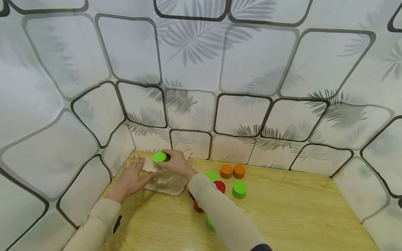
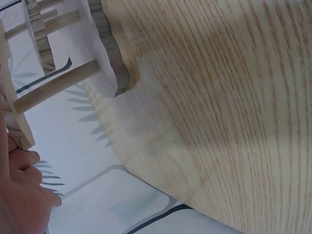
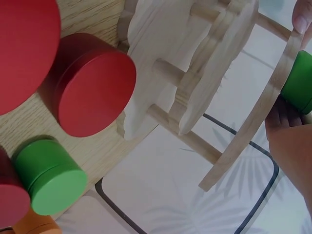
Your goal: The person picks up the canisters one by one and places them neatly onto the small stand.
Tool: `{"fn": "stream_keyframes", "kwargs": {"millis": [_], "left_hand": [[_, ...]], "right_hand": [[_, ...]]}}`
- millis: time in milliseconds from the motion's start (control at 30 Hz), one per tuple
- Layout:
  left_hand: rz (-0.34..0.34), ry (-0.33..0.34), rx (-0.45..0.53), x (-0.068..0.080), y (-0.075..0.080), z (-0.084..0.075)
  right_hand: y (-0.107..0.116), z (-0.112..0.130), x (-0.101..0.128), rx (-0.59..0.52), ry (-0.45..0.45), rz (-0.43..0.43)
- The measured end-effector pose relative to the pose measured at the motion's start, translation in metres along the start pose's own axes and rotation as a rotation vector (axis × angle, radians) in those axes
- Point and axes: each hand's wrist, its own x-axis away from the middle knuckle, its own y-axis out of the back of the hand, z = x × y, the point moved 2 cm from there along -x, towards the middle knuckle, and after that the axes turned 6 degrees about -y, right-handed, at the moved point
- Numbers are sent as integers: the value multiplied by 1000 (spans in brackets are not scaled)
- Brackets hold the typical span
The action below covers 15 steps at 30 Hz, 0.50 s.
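Green shows first in the head view: our right hand [image 1: 176,163] curls its fingers around a green tin [image 1: 159,157] on the top tier of a pale wooden stand [image 1: 166,181], at the far left corner of the tabletop [image 1: 298,216]. Our left hand [image 1: 132,177] lies flat, fingers straight, against the stand's left edge. Two orange tins [image 1: 232,171], more green tins [image 1: 239,189] and red tins [image 1: 220,186] stand to the right of our right forearm.

From the left wrist we see the tabletop grain, a dowel of the stand [image 2: 53,87] and our fingers [image 2: 22,161] at the lower left.

From the right wrist, our fingers [image 3: 292,122] hold the green tin [image 3: 298,83] against the top tier, with red tins [image 3: 95,90] and a green one [image 3: 48,175] on the tabletop below.
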Motion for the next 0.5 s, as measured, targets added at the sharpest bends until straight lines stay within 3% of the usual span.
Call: {"fn": "stream_keyframes", "kwargs": {"millis": [500], "left_hand": [[-1,-4,4,0,2,-2]], "right_hand": [[-7,8,-2,34,-22,-15]]}}
